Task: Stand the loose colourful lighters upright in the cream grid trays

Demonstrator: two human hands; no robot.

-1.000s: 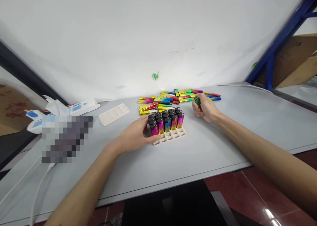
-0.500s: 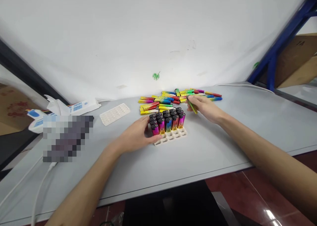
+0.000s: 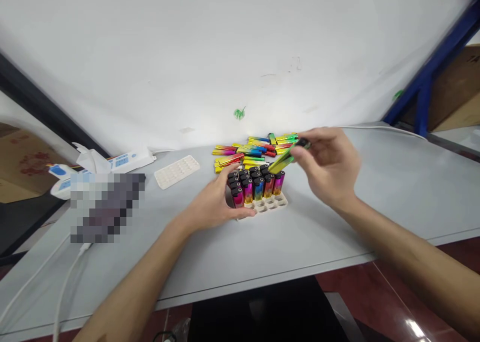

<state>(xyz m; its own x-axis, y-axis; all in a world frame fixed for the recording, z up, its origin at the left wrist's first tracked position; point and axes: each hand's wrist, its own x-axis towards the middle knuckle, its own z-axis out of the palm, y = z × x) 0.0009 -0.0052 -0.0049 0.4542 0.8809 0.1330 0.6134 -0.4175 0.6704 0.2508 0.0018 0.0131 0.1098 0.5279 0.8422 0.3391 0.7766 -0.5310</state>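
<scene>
Grey table (image 3: 210, 262): right hand (image 3: 330, 164) has brought 1 lighter (image 3: 284, 161) near the 1 o'clock side of the tray (image 3: 266, 206), fingers pinching it; left hand (image 3: 210, 202) grips the tray's 9 o'clock end, front slots unfilled.

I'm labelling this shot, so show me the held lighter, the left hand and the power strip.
Held lighter (image 3: 285, 159), head view: yellow-green body.
Left hand (image 3: 212, 204), head view: back of hand.
Power strip (image 3: 125, 160), head view: socketed top.

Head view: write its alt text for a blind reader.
The right hand holds a tilted yellow-green lighter near upright lighters in a pale tray, which the left hand touches. Loose lighters lie behind on the grey table.
</scene>
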